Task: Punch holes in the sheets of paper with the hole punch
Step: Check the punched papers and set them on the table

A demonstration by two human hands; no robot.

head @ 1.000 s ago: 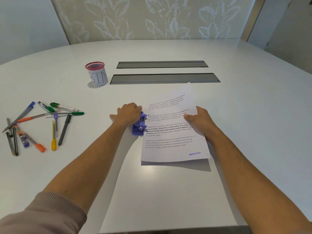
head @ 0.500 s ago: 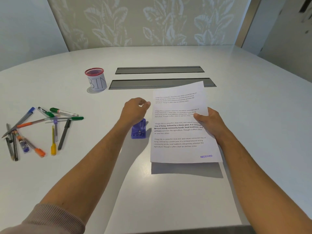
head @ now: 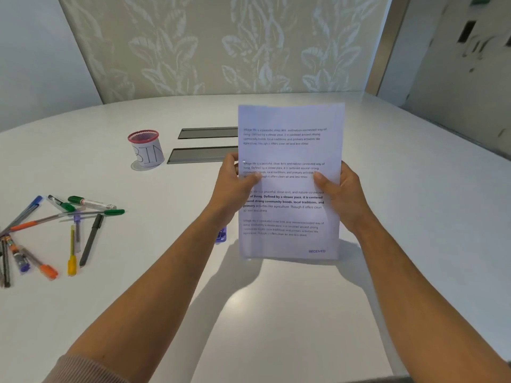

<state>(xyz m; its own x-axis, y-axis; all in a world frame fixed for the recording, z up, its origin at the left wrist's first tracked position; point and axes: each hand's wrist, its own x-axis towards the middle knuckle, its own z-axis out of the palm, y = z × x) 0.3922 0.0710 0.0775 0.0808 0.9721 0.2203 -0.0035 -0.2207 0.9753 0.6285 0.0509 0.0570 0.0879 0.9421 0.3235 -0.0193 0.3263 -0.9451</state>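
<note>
We have both hands on the paper now. A second ago our left hand [head: 235, 186] was pressing down on the hole punch [head: 221, 235] with the page edge fed into it; half a second ago that hand was off the punch and the page was drawn out to the right. Now the sheets of paper [head: 290, 183] stand nearly upright above the bench [head: 276, 313], facing us, held clear of the surface. The left grip is closed on the left edge, thumb in front, and the right hand [head: 341, 194] is closed on the right edge the same way.

A small pale mark sits at the left margin just above the left thumb. We take it for a fresh hole, though it is too small to be sure. So we judge that one press is done and we are checking the result.

The punch sits on the bench, mostly hidden behind our left forearm, just beside the page's lower left corner.

Counting: one punch, one mesh cup [head: 146, 149] marked BIN, two dark slots [head: 204, 154] in the bench. The scattered pens [head: 55, 230] number roughly a dozen. How many sheets we hold, we cannot tell.
</note>
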